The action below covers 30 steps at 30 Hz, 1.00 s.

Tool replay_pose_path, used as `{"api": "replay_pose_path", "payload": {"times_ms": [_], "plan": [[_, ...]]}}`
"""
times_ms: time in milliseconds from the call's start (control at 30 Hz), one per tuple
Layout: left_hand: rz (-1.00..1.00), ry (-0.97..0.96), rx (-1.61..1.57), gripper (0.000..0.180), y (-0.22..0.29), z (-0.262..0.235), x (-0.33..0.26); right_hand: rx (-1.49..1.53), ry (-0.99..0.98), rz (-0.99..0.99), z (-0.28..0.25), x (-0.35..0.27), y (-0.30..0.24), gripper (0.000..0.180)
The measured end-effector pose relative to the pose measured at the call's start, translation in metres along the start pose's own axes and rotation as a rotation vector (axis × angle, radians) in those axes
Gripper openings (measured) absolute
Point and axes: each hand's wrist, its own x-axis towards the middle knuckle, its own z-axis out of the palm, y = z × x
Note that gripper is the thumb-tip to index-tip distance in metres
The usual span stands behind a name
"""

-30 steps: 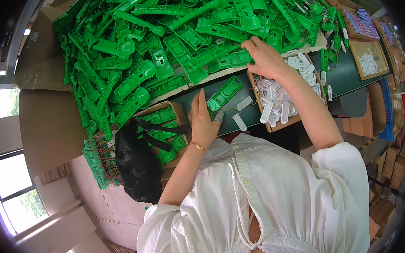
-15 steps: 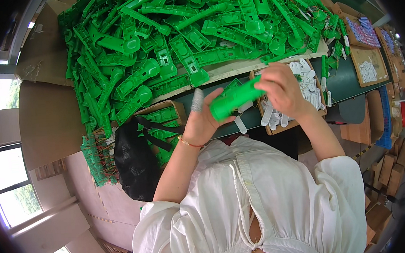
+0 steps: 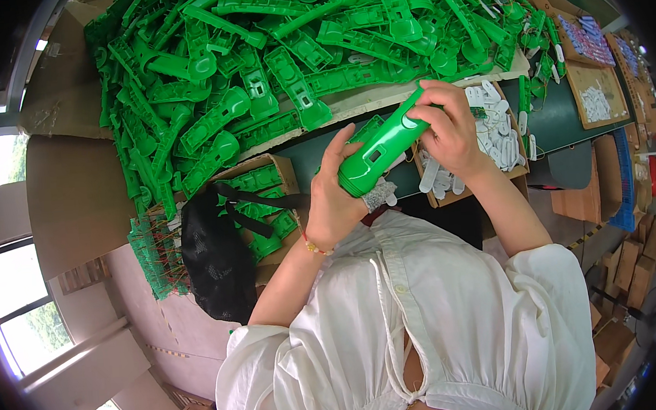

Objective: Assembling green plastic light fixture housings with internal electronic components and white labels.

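Note:
A glossy green plastic housing (image 3: 377,155), long and curved with a small rectangular window, is held tilted in front of my chest. My left hand (image 3: 335,201) cups its lower, wider end, and a finger wrapped in silvery tape shows beneath that end. At the upper end, the fingers and thumb of my right hand (image 3: 451,126) grip the housing. Its underside is hidden. Close to my right hand stands a shallow box (image 3: 522,169) of small white plastic pieces (image 3: 498,138).
A large heap of green housings (image 3: 274,65) fills the far side of the table. At left, a black mesh bag (image 3: 215,257) hangs by a cardboard box (image 3: 289,179) of green parts. A wooden tray (image 3: 599,117) with white pieces lies at far right.
The housing has turned so its windowed outer face shows, and it is tilted more steeply. My left hand has rotated and closed round its lower end; the taped finger is now underneath.

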Motion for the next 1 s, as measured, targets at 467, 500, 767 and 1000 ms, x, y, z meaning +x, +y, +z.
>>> {"api": "replay_pose_path", "payload": {"times_ms": [467, 500, 767, 1000], "plan": [[-0.049, 0.667, -0.661, 0.038, -0.006, -0.105, -0.039, -0.120, -0.426, 0.376, 0.120, 0.028, -0.049, 0.049], [-0.053, 0.632, -0.760, 0.038, -0.007, -0.105, -0.040, -0.238, -0.441, 0.360, 0.131, 0.026, -0.043, 0.047], [-0.158, 0.432, -0.852, 0.042, -0.015, -0.107, -0.044, 1.749, -0.273, 1.157, 0.099, 0.030, -0.039, 0.041], [-0.143, 0.251, -0.829, 0.047, -0.006, -0.084, -0.025, 1.873, -0.323, 1.085, 0.064, 0.037, -0.068, 0.055]]}}
